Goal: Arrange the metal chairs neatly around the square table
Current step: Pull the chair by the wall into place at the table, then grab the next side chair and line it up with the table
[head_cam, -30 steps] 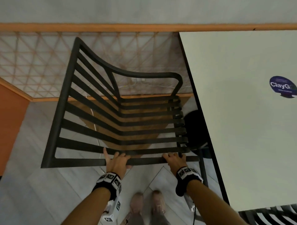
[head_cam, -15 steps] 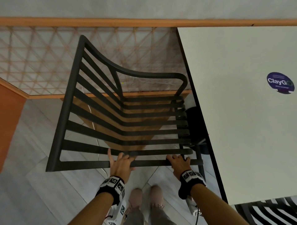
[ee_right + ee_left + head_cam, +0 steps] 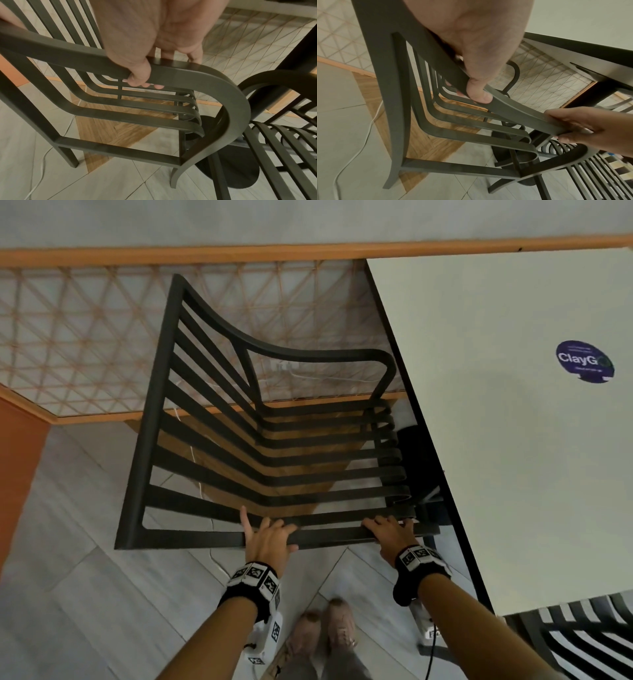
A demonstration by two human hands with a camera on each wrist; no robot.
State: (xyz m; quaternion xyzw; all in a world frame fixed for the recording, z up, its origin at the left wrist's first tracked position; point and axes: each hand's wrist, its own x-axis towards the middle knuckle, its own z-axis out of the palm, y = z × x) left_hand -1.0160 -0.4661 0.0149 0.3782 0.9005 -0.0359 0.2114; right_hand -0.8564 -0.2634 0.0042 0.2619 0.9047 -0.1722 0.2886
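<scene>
A black slatted metal chair point(image 3: 274, 460) stands left of the square white-topped table point(image 3: 513, 440), its seat front at the table's edge. Both my hands hold the armrest bar nearest me. My left hand point(image 3: 269, 537) grips its middle, and the thumb curls under the bar in the left wrist view point(image 3: 477, 93). My right hand point(image 3: 388, 532) grips the same bar near its curved front end point(image 3: 144, 77). A second slatted chair point(image 3: 582, 642) shows at the bottom right, partly under the table.
A lattice partition with a wooden rail point(image 3: 85, 337) runs behind the chair, and an orange panel point(image 3: 17, 467) stands at far left. A white cable point(image 3: 202, 474) lies on the floor under the chair. The table's black round base point(image 3: 240, 169) sits close to the chair legs.
The chair has shifted right, its seat front now closer under the table's edge. Both hands keep their hold on the near armrest.
</scene>
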